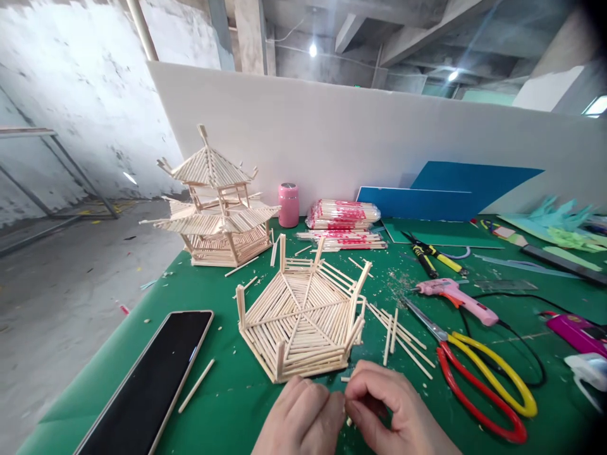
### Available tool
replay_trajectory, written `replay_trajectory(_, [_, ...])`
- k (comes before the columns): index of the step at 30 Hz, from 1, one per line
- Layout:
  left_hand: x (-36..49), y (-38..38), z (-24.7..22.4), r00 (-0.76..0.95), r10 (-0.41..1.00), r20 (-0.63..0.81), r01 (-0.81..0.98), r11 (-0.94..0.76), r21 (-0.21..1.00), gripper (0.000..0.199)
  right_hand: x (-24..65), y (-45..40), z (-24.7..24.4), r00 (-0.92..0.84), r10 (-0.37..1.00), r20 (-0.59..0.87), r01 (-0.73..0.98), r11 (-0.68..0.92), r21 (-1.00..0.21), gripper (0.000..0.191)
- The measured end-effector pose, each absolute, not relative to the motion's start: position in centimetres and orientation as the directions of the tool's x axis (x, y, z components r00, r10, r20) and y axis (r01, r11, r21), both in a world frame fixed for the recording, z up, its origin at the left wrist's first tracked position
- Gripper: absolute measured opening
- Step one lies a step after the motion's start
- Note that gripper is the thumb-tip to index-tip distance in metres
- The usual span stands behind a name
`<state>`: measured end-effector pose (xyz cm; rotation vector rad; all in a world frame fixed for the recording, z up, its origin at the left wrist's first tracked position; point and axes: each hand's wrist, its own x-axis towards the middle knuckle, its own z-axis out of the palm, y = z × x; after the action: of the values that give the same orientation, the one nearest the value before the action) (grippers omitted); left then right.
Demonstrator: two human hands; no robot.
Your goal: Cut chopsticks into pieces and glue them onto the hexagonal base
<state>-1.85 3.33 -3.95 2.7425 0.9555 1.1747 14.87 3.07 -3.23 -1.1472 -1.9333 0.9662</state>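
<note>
My left hand (303, 417) and my right hand (386, 407) meet at the front of the green table, fingers closed in a pinch. A small pale bit shows between the fingertips, too hidden to name. Just beyond them stands a hexagonal base (303, 316) of wooden sticks, with upright posts at its corners and low rails along some sides. Loose wooden sticks (403, 338) lie to its right. Behind it on the left is a two-tiered stick pavilion (213, 202) with slatted roofs.
A smartphone (152, 379) lies at the left. Red-and-yellow scissors (474, 373), a pink glue gun (458, 300) and pliers (434, 256) are on the right. Bundled sticks (344, 215), a pink canister (288, 205) and blue boards (427, 199) stand towards the back partition.
</note>
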Motion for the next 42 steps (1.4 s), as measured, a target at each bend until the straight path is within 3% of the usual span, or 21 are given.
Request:
replay_trajectory(6, [-2.1, 2.3, -4.2, 0.410, 0.615, 0.673, 0.438, -0.780, 0.446, 0.020, 13.4, 2.4, -3.0, -0.301, 0.947, 0.110, 0.363, 0.221, -0.905, 0.017])
replay_trajectory(14, [-2.2, 2.4, -3.5, 0.329, 0.670, 0.665, 0.371, -0.739, 0.562, 0.022, 14.5, 1.9, -4.1, -0.183, 0.983, 0.009, 0.117, 0.031, -0.993, 0.024])
replay_trajectory(19, [-2.2, 2.8, -3.4, 0.289, 0.722, 0.629, 0.327, -0.692, 0.644, 0.020, 15.2, 1.4, -3.3, -0.258, 0.966, 0.026, 0.296, 0.105, -0.949, 0.029])
replay_trajectory(23, [-2.1, 3.0, -3.5, 0.258, 0.758, 0.599, 0.286, -0.652, 0.702, 0.023, 14.5, 1.7, -2.7, -0.214, 0.975, 0.057, 0.428, 0.146, -0.892, 0.009])
replay_trajectory(30, [-2.1, 3.0, -3.7, 0.326, 0.739, 0.590, 0.251, -0.669, 0.699, 0.025, 13.9, 1.8, -2.2, -0.268, 0.963, 0.001, 0.299, 0.085, -0.951, 0.017])
replay_trajectory(42, [-2.3, 2.1, -4.1, 0.558, 0.677, 0.480, 0.356, -0.718, 0.599, 0.015, 13.9, 1.3, -3.2, -0.251, 0.967, 0.045, 0.532, 0.177, -0.828, 0.017])
